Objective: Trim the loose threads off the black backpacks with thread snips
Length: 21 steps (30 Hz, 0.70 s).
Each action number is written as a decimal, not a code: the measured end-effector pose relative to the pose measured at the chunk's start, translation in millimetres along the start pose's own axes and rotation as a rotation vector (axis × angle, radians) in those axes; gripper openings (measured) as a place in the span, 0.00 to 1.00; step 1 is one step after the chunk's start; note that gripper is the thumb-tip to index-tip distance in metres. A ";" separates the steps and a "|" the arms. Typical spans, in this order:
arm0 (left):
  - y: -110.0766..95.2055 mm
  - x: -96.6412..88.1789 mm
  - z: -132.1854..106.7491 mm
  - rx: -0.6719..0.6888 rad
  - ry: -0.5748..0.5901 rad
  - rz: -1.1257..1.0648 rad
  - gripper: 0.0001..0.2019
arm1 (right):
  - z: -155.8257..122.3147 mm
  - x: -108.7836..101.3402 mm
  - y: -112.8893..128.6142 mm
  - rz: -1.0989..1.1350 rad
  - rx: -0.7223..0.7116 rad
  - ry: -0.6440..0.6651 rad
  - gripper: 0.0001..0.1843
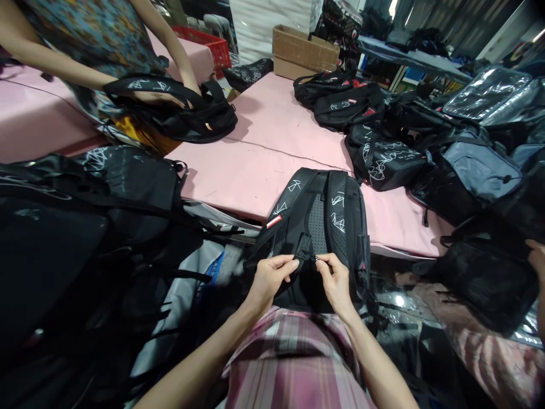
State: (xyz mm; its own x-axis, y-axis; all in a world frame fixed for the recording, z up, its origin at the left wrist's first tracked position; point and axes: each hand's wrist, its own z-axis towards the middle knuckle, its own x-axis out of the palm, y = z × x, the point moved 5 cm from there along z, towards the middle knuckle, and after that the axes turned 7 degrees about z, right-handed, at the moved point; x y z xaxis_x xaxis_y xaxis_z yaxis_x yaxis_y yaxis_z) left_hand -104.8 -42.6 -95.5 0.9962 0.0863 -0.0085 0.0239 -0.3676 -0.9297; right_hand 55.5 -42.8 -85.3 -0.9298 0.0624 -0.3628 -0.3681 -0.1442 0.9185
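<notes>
A black backpack (pixel 314 187) with white line drawings on its shoulder straps leans against the table edge in front of me, back panel facing up. Both my hands are at its lower middle. My left hand (pixel 271 276) pinches a piece of black fabric (pixel 304 249) between thumb and fingers. Close beside it, my right hand (pixel 335 279) pinches a tiny dark part at the edge of that same fabric, too small to name. A red and white label (pixel 275 221) shows on the left strap.
A pink-covered table (pixel 272 165) lies ahead. Black bags (pixel 349 108) are heaped along its right side, with more bags (pixel 128 176) at my left. Across from me a person handles a black bag (pixel 191 116); another person's hand (pixel 537 258) is at far right. A cardboard box (pixel 302 52) stands behind.
</notes>
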 end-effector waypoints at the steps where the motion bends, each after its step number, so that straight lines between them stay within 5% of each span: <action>1: 0.4 -0.3 0.7 0.002 -0.008 0.000 0.11 | 0.0 -0.5 -0.3 0.018 0.016 0.002 0.10; 6: 2.9 2.2 3.1 0.024 0.012 0.016 0.10 | 0.0 -0.1 3.4 -0.002 -0.049 0.028 0.09; 13: 13.9 7.7 3.8 -0.135 0.155 -0.282 0.11 | 9.5 -3.0 -27.1 0.419 0.228 -0.119 0.11; 18: 11.4 12.3 4.3 -0.147 0.140 -0.280 0.16 | 6.6 29.2 -10.3 0.404 0.260 0.109 0.08; 21: 20.1 -8.2 -3.7 -0.179 0.213 -0.189 0.16 | -4.6 33.4 -8.0 0.370 0.182 0.241 0.10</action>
State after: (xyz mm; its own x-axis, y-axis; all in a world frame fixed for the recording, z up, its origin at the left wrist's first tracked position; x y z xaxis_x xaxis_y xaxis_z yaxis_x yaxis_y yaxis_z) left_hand -112.1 -54.1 -112.7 0.9673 -0.0198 0.2529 0.2057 -0.5222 -0.8276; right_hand 27.3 -44.2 -105.5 -0.9809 -0.1944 -0.0122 -0.0248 0.0626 0.9977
